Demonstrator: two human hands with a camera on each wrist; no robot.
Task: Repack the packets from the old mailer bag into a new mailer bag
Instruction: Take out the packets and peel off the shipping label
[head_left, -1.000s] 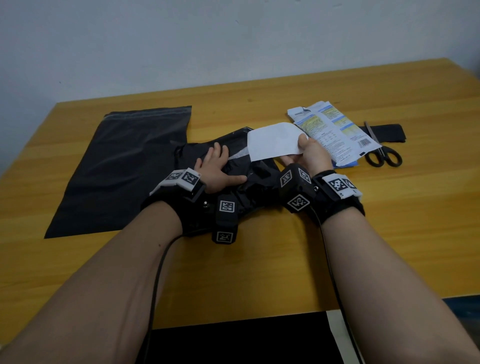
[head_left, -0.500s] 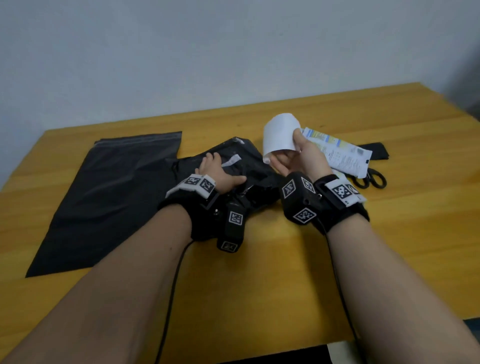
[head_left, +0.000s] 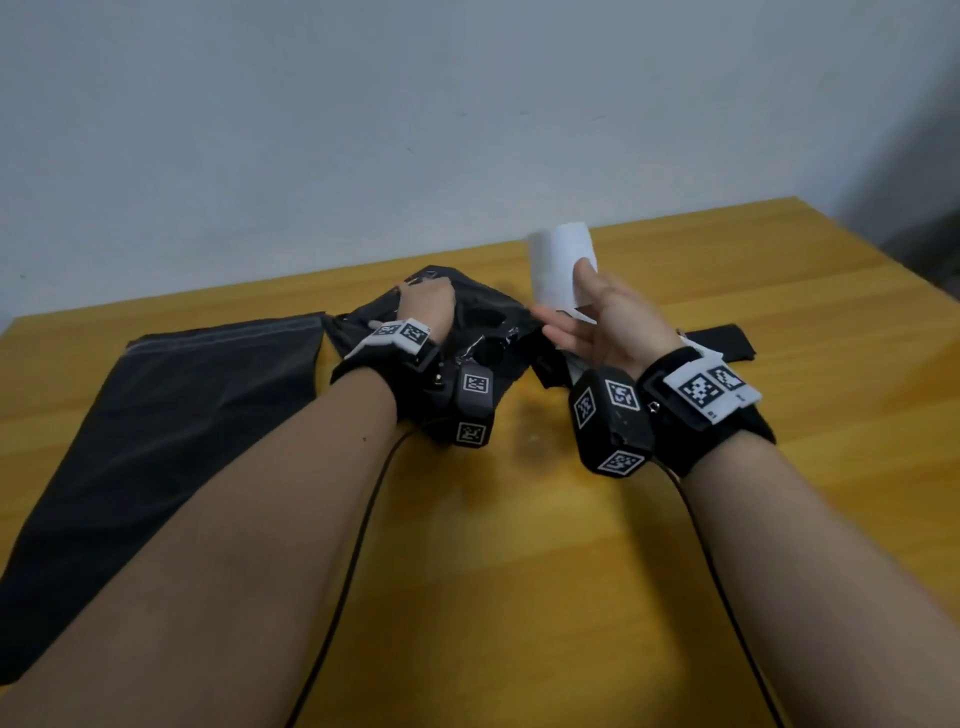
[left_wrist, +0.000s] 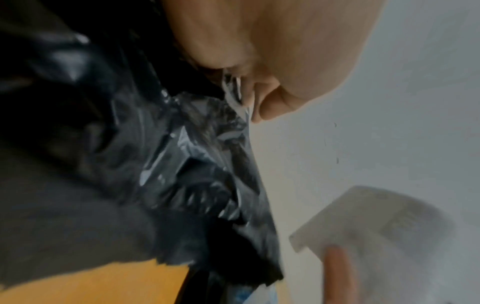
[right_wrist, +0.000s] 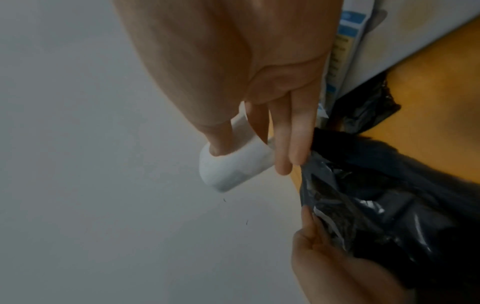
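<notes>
Gripping the crumpled old bag (head_left: 483, 332) at its far edge, the left hand (head_left: 428, 306) bunches the black plastic in curled fingers, lifting it off the table (head_left: 519, 571). The right hand (head_left: 597, 317) pinches a curled white label (head_left: 561, 265) between thumb and forefinger, raised above the bag's right edge, its other fingers straight. The new bag (head_left: 171, 415) lies flat at the left, its near corner running past the table's front edge. Printed packets (right_wrist: 345, 51) lie behind the right hand. Bare wood stretches in front of both wrists.
</notes>
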